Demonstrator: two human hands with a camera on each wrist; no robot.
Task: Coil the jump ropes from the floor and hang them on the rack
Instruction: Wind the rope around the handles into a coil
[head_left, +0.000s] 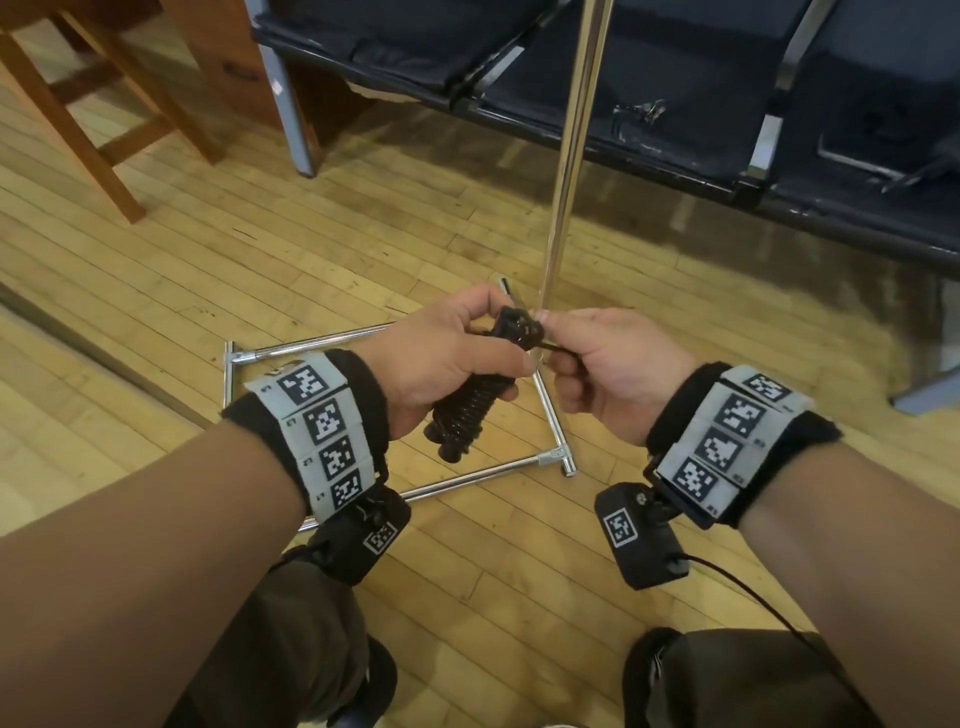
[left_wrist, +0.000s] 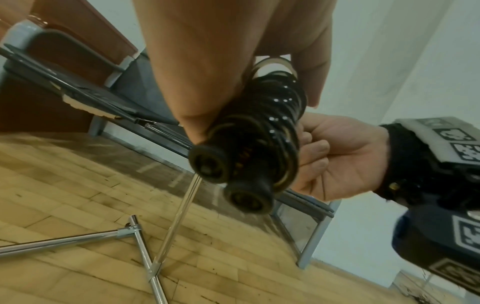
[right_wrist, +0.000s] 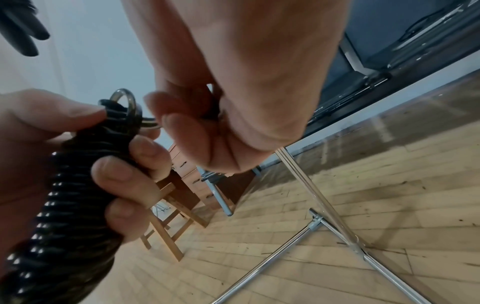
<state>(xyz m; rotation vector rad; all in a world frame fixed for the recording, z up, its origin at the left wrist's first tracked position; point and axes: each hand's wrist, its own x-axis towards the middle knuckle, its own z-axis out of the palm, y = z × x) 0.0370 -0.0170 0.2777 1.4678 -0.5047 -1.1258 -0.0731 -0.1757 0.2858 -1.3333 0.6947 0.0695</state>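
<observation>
Left hand (head_left: 447, 358): wrapped round the wound jump rope (head_left: 460, 410) at frame centre, thumb pressed on the top turns.
Right hand (head_left: 608, 364): curled, fingertips pinching the free rope end (right_wrist: 149, 121) just beside the bundle's top; exact pinch partly hidden.
Jump rope position: held in the air above the rack base (head_left: 550, 410), lower end pointing down toward the lower centre of the frame.
Handles (left_wrist: 228, 176): two round butt ends side by side, seen in the left wrist view, cord wound tight around both.
Rack pole (head_left: 571, 150): chrome, rising from centre to the top edge.
Risk, unwinding: springy cord likely to loosen if the end slips from the pinch before being tucked.
Risk, dropped bundle: probable if the left grip relaxes while the right pulls.
Risk, rack: light frame, liable to tip if knocked during hanging.
Count, ropes: one in view; none seen on the floor (head_left: 260, 249).
Count, handles: two.
Count, hands: two.
Count, racks: one.
Count, stools: one wooden stool (head_left: 78, 119), upper left.
Count, bench seats: one dark row (head_left: 675, 83), upper right.
</observation>
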